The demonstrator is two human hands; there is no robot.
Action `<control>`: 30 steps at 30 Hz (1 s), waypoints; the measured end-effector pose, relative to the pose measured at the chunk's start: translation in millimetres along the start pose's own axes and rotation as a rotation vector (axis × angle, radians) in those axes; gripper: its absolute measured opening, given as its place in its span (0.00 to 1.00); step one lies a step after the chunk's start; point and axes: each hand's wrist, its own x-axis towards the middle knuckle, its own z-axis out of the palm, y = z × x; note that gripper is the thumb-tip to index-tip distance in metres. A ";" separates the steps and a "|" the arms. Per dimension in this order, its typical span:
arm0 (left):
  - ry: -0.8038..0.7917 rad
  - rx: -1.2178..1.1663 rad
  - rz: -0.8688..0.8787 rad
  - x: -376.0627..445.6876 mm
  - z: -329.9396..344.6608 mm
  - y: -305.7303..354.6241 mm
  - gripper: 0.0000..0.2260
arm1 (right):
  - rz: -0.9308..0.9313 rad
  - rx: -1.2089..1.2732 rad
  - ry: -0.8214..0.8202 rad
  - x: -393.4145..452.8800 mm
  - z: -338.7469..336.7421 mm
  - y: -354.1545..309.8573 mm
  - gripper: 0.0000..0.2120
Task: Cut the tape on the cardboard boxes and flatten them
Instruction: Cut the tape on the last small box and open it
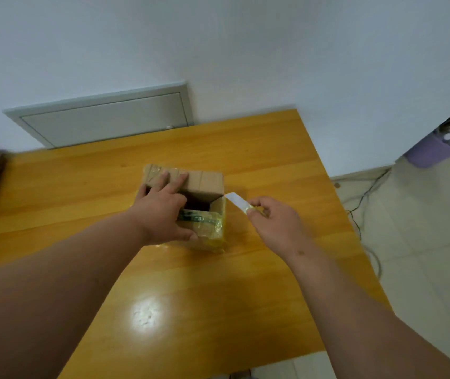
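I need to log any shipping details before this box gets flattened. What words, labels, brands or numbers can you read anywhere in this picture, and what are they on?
None can be read.
Dark print shows under the yellowish tape on the cardboard box, too blurred to read.
The white blade in the right hand shows no markings.
The left hand covers part of the box top.
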 end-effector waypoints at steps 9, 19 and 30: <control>0.004 -0.032 0.035 0.4 0.1 2.9 0.19 | -0.126 -0.321 -0.069 9.9 3.9 -6.8 0.14; -0.046 -0.076 0.042 0.9 -2.8 3.5 0.16 | -0.093 -0.385 -0.209 16.5 -11.6 -24.8 0.11; 0.030 -0.093 0.025 -7.0 -8.0 8.6 0.10 | 0.049 -0.051 -0.283 1.3 -11.9 -9.6 0.06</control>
